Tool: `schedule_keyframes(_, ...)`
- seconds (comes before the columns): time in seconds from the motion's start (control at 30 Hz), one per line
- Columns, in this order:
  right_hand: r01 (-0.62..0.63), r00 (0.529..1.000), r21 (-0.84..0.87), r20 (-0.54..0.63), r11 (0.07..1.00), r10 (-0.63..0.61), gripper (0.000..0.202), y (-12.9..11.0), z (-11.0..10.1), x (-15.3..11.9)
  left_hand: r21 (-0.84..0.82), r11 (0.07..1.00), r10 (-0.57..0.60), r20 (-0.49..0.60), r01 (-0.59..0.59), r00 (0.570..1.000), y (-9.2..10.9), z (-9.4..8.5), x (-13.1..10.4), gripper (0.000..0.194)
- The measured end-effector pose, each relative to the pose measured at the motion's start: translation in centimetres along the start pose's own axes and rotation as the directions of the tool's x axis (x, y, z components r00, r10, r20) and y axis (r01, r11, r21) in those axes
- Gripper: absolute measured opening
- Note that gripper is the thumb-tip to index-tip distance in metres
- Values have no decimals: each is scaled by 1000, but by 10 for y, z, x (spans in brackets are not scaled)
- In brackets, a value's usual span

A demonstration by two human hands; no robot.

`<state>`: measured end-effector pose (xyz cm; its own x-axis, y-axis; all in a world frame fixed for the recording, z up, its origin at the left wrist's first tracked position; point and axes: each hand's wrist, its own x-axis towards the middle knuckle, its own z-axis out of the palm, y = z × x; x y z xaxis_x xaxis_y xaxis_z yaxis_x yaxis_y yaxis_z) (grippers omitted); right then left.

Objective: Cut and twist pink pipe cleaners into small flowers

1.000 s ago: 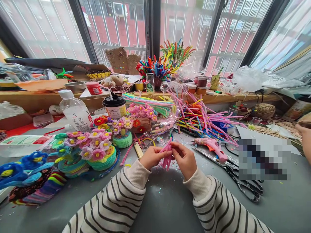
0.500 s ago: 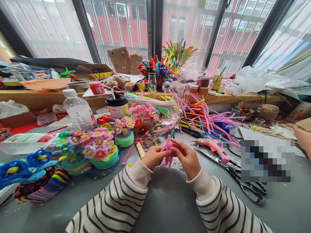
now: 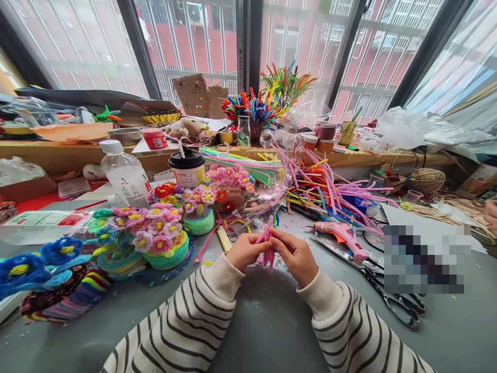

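Note:
Pink pipe cleaners (image 3: 268, 255), bent into a small bundle, are held between my two hands above the grey table (image 3: 267, 331). My left hand (image 3: 247, 251) pinches the bundle from the left, thumb and fingers closed. From the right, my right hand (image 3: 295, 254) closes its thumb and fingertips on the same bundle, near its top. The fingers partly hide its shape. Beyond the hands lies a heap of loose pink, yellow and blue pipe cleaners (image 3: 334, 189). Pots of pipe-cleaner flowers (image 3: 161, 233) stand to the left.
A pink glue gun (image 3: 344, 235) and black-handled scissors (image 3: 404, 305) lie to the right. A lidded cup (image 3: 187, 168) and a plastic bottle (image 3: 125, 173) stand at the left. Jars and more pipe cleaners line the wooden ledge (image 3: 70, 153). Another person's hand (image 3: 491, 215) shows at the right edge.
My right hand has shifted slightly left, its fingertips closer in on the pink bundle. The other person's hand at the right edge has drawn mostly out of view.

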<state>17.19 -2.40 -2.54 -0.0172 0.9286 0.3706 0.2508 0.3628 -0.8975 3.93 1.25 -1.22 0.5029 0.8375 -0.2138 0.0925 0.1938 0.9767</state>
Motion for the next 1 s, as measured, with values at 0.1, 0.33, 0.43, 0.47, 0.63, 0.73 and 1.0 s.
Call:
schedule_keyframes(0.1,-9,999,67,37,998,7,34,1,1,1,-70,997,5,-51,-8,999,3,0,-2,41)
schedule_keyframes(0.33,-148,963,286,259,947,72,38,10,10,-1,-210,977,6,-88,-25,996,4,-3,-2,40)
schedule_keyframes(0.43,-169,969,286,222,943,107,37,8,7,1,-203,978,37,-70,-50,997,4,-3,-1,38)
schedule_keyframes(0.47,-169,975,280,190,945,119,36,7,5,2,-199,978,45,-67,-58,997,4,-3,-1,38)
schedule_keyframes(0.63,-42,997,259,67,965,25,36,-5,-9,5,-86,996,-5,145,17,989,6,0,-6,38)
schedule_keyframes(0.73,27,992,209,114,977,-52,24,-9,-13,5,64,997,-54,345,34,937,4,1,-7,40)
schedule_keyframes(1.0,6,964,520,-230,854,133,11,-8,-26,11,-73,995,76,202,-62,977,3,1,-4,27)
